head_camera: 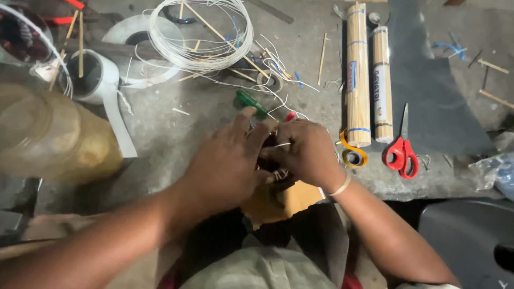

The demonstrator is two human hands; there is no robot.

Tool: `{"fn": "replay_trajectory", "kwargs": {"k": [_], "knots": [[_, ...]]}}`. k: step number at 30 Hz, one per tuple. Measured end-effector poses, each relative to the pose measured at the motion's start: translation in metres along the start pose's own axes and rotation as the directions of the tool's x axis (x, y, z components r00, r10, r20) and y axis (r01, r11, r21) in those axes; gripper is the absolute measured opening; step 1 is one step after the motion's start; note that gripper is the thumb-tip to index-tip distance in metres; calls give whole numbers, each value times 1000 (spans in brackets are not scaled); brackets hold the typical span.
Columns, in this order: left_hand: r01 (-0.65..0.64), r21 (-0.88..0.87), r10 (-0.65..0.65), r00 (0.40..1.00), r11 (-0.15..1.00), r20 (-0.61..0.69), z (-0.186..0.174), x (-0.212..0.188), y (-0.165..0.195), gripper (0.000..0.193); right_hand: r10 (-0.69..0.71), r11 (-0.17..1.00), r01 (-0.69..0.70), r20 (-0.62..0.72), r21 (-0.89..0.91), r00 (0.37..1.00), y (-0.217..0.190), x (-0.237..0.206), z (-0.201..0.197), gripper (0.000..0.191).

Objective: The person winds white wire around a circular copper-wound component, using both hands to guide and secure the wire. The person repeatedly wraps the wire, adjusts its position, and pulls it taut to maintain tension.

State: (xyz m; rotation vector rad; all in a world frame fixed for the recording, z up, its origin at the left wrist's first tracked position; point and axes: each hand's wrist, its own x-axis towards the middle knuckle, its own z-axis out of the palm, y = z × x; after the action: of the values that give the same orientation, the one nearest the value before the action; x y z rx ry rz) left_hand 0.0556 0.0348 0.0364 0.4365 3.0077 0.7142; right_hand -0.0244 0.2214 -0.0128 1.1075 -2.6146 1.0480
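- Amber plastic jar (51, 136) at the worktop's (176, 136) left edge, blurred, out of the way.
- White tape roll (88, 77) and wire coil (201, 35) towards the back edge, within reach.
- Left hand (227, 163) curled over white wire strands (278, 172) at the front edge, fingers pinching them.
- Right hand (305, 150) closed on the same strands, bracing them for twisting.
- Two paper-labelled stick bundles (358, 75) lying parallel, orange tape (353, 152) at their near end.
- Red scissors (402, 152) right, handles frontward.
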Motion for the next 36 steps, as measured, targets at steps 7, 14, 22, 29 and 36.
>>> {"fn": "replay_trajectory", "kwargs": {"k": [7, 14, 22, 29, 36], "knots": [[-266, -99, 226, 927, 959, -298, 51, -29, -35, 45, 274, 869, -356, 266, 343, 924, -19, -29, -28, 32], [-352, -145, 279, 885, 925, -372, 66, -28, -47, 29, 294, 911, -318, 129, 264, 947, -63, -64, -29, 22], [-397, -140, 305, 848, 907, -434, 71, -26, -56, 27, 177, 974, -176, 5, 145, 984, -83, -98, -4, 9], [-346, -38, 279, 812, 937, -512, 75, -39, -44, 24, 215, 943, -197, -39, 270, 976, -79, -115, 7, 16], [-387, -20, 305, 758, 922, -577, 85, -38, -46, 16, 19, 999, -19, 13, 42, 1000, -91, -110, -14, 27]]}}
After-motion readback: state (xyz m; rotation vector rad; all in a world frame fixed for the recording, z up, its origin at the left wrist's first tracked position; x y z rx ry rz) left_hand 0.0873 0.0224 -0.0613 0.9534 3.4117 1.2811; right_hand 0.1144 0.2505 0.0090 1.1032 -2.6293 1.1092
